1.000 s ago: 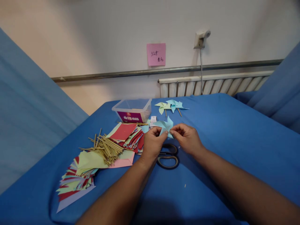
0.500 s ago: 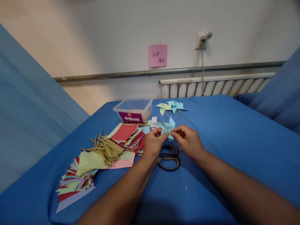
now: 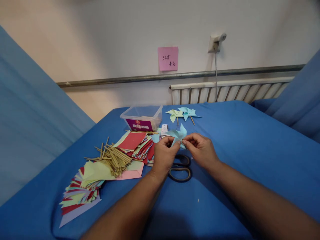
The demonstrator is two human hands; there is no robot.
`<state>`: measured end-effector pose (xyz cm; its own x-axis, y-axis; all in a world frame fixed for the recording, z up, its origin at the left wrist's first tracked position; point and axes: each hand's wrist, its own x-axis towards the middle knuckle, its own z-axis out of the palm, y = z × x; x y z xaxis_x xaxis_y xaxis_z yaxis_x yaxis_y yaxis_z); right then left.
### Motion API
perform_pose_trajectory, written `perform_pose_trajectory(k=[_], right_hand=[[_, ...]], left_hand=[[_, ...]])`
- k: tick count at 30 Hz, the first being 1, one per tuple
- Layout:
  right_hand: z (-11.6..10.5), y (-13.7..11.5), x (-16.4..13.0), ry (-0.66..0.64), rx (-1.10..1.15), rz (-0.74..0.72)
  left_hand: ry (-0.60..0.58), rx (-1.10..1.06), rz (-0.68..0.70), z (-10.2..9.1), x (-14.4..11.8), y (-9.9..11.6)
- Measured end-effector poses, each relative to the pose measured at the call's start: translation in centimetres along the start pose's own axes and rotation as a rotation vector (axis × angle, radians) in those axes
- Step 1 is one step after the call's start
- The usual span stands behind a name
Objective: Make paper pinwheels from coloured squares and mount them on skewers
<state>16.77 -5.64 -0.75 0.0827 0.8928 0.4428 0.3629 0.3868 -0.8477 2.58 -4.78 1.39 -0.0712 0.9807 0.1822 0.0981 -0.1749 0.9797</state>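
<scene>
Both my hands hold a light blue paper pinwheel (image 3: 178, 134) above the blue table (image 3: 237, 140). My left hand (image 3: 163, 156) pinches its near left edge with thumb and fingers. My right hand (image 3: 201, 149) pinches its near right edge. The pinwheel's lower part is hidden behind my fingers. Black-handled scissors (image 3: 180, 168) lie flat just under and behind my hands.
Two finished pinwheels, one green (image 3: 174, 114) and one blue (image 3: 188, 112), lie farther back. A clear plastic box (image 3: 142, 118) stands at the back left. Stacks of coloured paper squares (image 3: 136, 144), a heap of wooden sticks (image 3: 113, 157) and fanned paper (image 3: 81, 190) fill the left side. A radiator (image 3: 230, 90) lines the wall.
My hands have kept their grip on the light blue pinwheel, with the fingers shifting only slightly at its edges. The view has moved a little.
</scene>
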Motion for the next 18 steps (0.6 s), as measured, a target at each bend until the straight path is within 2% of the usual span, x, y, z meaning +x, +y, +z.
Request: perform_pose_trajectory(k=[9, 15, 18], right_hand=[[0.3, -0.3, -0.2, 0.01, 0.039, 0.048], [0.3, -0.8, 0.0, 0.106, 0.042, -0.033], [0.5, -0.8, 0.0, 0.092, 0.108, 0.021]], left_hand=[[0.07, 0.173, 0.166, 0.1, -0.8, 0.7], [0.1, 0.138, 0.165, 0.3, -1.1, 0.9], [0.088, 0.108, 0.137, 0.4, -1.0, 0.7]])
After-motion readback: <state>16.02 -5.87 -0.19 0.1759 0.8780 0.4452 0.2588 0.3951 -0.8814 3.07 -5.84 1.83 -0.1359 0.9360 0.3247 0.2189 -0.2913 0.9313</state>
